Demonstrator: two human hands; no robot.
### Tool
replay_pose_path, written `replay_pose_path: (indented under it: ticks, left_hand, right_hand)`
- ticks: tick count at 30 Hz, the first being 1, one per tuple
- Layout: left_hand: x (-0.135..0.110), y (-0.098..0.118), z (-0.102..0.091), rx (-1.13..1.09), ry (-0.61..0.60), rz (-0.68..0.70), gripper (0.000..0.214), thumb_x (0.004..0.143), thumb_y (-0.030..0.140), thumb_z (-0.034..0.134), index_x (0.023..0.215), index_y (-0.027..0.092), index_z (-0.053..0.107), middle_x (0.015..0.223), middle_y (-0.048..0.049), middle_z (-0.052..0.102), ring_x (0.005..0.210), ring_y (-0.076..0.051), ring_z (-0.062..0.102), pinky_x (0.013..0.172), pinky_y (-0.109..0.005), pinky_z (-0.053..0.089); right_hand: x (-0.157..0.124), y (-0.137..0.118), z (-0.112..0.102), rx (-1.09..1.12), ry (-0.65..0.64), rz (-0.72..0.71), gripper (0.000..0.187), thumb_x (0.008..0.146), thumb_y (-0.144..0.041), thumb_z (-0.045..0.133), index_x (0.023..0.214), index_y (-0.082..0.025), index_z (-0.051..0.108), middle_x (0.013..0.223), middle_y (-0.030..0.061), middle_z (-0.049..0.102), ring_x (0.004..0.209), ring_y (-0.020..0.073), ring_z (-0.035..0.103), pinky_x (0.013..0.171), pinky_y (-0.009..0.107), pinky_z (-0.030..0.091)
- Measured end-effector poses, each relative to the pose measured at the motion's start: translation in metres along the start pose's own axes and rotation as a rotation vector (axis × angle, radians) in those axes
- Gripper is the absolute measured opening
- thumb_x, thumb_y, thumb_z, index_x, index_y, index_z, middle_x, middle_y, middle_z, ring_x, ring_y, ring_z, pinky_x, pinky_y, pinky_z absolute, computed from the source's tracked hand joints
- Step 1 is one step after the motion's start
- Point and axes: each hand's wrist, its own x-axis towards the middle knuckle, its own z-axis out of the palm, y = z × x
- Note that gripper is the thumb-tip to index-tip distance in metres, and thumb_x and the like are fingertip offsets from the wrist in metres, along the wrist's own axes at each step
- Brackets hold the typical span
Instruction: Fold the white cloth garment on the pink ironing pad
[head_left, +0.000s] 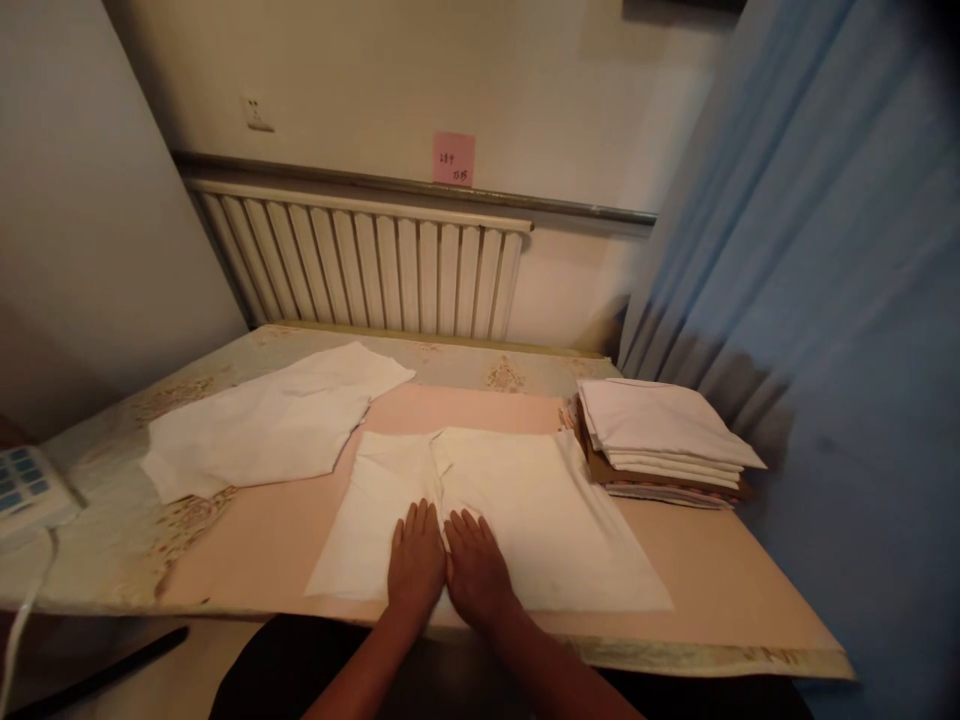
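Observation:
A white piece of cloth [547, 520], perhaps a garment, lies spread on a pink sheet [712, 560] in front of me. Creases and an overlapping edge run down it left of its middle. My left hand [416, 560] rests flat on the cloth just left of that edge, fingers stretched forward. Beside it, almost touching at the thumbs, my right hand [478, 568] presses flat on the other side with its fingers out. Both palms face down and neither hand grips anything. Another white cloth [270, 425] lies loosely spread to the left.
At the right, folded cloths [664, 425] are stacked by a blue curtain [840, 350]. A white device with blue keys [30, 490] and a cable sits at the left edge. Behind the flowered tablecloth [510, 373] stands a radiator [375, 260]; a pink note [454, 158] is above it.

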Motion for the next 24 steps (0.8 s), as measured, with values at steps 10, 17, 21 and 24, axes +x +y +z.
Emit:
replay_pose_path:
  ticks: [10, 17, 21, 24]
  left_hand:
    - [-0.004, 0.005, -0.014, -0.007, 0.017, -0.002, 0.05, 0.089, 0.016, 0.036, 0.135, 0.011, 0.054, 0.142, -0.0151, 0.051, 0.136, -0.028, 0.041, 0.111, -0.046, 0.033]
    - [-0.004, 0.009, -0.015, 0.017, 0.014, -0.01, 0.049, 0.092, 0.018, 0.033, 0.135, 0.008, 0.053, 0.141, -0.0171, 0.051, 0.135, -0.029, 0.042, 0.11, -0.047, 0.032]
    - [-0.004, 0.009, -0.015, 0.014, 0.005, -0.03, 0.049, 0.092, 0.02, 0.034, 0.136, 0.009, 0.052, 0.141, -0.0156, 0.052, 0.135, -0.028, 0.042, 0.111, -0.045, 0.031]
    - [-0.005, 0.009, -0.016, 0.011, 0.006, -0.033, 0.049, 0.092, 0.02, 0.034, 0.136, 0.011, 0.053, 0.141, -0.0147, 0.052, 0.135, -0.027, 0.042, 0.111, -0.045, 0.031]
  right_hand:
    - [-0.006, 0.006, 0.0, 0.002, 0.017, -0.035, 0.046, 0.095, -0.031, 0.044, 0.139, -0.018, 0.047, 0.144, 0.0091, 0.049, 0.138, 0.0221, 0.035, 0.115, 0.044, 0.026]
    - [-0.024, 0.02, -0.017, -0.008, -0.012, -0.04, 0.048, 0.094, -0.031, 0.045, 0.138, -0.012, 0.047, 0.144, 0.0124, 0.047, 0.138, 0.0256, 0.036, 0.113, 0.046, 0.03]
    - [-0.034, 0.029, -0.024, -0.042, -0.012, -0.024, 0.048, 0.094, -0.032, 0.046, 0.138, -0.013, 0.047, 0.145, 0.013, 0.047, 0.138, 0.0255, 0.037, 0.113, 0.046, 0.029]
    - [-0.044, 0.037, -0.027, -0.057, -0.004, -0.006, 0.048, 0.094, -0.033, 0.047, 0.137, -0.013, 0.048, 0.143, 0.013, 0.049, 0.136, 0.0256, 0.039, 0.113, 0.046, 0.03]
